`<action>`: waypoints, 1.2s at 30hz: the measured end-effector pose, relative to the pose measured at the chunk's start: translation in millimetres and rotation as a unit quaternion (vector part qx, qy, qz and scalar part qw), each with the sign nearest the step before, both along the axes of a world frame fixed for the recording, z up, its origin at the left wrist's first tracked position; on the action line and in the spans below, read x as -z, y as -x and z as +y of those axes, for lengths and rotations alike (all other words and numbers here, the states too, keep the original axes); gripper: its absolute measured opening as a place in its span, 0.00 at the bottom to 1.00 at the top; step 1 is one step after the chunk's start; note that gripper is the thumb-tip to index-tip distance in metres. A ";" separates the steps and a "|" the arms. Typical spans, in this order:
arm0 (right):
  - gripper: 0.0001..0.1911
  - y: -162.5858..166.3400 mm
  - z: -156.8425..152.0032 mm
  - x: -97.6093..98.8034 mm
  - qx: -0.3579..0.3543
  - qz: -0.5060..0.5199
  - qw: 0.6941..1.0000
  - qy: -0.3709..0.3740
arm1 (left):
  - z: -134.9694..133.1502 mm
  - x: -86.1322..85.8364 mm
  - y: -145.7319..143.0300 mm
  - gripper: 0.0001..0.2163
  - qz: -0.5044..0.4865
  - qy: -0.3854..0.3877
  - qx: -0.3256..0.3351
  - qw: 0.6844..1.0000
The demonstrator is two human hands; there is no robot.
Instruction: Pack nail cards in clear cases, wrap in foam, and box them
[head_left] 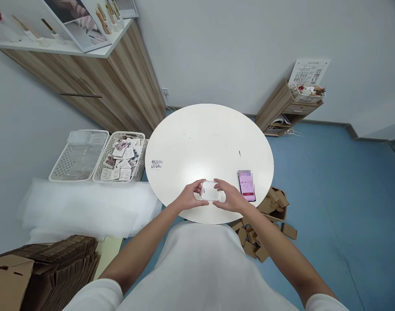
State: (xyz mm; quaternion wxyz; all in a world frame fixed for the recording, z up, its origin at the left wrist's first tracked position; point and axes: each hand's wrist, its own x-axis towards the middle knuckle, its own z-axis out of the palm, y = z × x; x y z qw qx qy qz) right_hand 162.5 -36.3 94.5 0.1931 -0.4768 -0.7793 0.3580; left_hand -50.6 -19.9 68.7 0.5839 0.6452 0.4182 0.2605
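Between my two hands is a small clear plastic box [210,191], held above the near part of the round white table [203,138]. My left hand [194,194] grips its left end, thumb at the near edge and fingers at the far edge. On the right end, my right hand [227,195] pinches it the same way. Whether the box's lid is closed I cannot tell. A small card with rows of shiny nail-like pieces [156,164] lies at the table's left side. To the right of my hands rests a phone [247,185] with a lit pink screen.
Left of the table stand a white basket of printed cards [122,157] and a basket of clear plastic boxes [80,151]. White packing sheets [87,207] and flattened cardboard [55,263] lie nearer. Small brown boxes [252,237] are piled on the floor at right.
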 end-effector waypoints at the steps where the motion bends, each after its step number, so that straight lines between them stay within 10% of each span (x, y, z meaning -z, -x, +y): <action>1: 0.27 0.3 0.2 0.4 -0.002 0.006 1.000 -0.007 | -0.4 -0.4 -0.2 0.35 -0.008 0.008 -0.002 1.000; 36: 0.22 -1.8 20.7 2.5 0.016 0.065 0.997 -0.046 | -3.7 13.6 -2.7 0.34 -0.177 0.195 -0.103 0.959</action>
